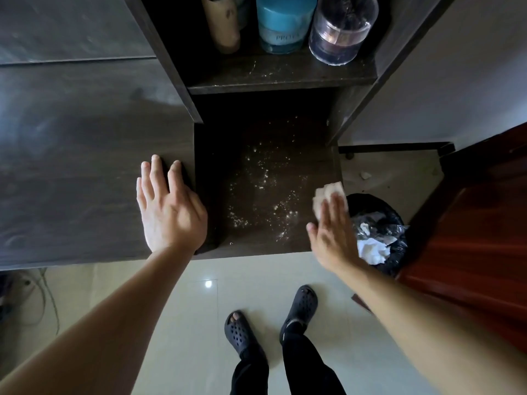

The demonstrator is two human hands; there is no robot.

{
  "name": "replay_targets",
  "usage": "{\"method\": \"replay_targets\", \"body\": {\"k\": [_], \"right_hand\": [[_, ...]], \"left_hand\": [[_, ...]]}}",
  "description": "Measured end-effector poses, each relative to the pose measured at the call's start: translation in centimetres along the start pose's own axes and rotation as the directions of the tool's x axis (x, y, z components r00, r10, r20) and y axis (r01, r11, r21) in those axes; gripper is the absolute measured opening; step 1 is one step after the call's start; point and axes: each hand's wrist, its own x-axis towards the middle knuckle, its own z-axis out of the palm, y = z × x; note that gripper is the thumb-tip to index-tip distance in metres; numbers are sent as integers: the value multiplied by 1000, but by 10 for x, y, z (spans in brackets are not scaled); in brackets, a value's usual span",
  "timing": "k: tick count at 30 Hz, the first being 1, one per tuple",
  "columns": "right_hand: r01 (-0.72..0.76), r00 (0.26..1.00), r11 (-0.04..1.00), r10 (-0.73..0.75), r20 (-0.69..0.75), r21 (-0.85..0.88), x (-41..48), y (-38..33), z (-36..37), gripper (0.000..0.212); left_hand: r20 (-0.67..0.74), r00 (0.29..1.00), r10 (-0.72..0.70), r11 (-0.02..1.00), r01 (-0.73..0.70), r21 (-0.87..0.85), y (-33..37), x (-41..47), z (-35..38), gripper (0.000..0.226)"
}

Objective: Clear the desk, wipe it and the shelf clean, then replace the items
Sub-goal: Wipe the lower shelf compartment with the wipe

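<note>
I kept my left hand (171, 206) flat, fingers spread, on the dark tabletop (71, 166). My right hand (332, 226), fingers pressed together, pinned a white cloth (328, 195) at the lower shelf's (256, 195) 3 o'clock edge. Pale crumbs (265, 195) dotted that shelf. At 12 o'clock, the upper shelf (279, 78) carried three containers (282, 24). At 4 o'clock, a black-lined bin (382, 232) stood on the pale tiled floor (185, 323).
</note>
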Motion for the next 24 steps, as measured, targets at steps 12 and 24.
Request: {"method": "replay_targets", "body": {"k": [12, 24], "right_hand": [[135, 963, 989, -115, 242, -66, 62, -5, -32, 67], [32, 934, 997, -4, 357, -72, 112, -45, -52, 75]], "left_hand": [[14, 1000, -9, 1000, 9, -4, 0, 0, -1, 50], [4, 1000, -16, 1000, 16, -2, 4, 1, -5, 52]]}}
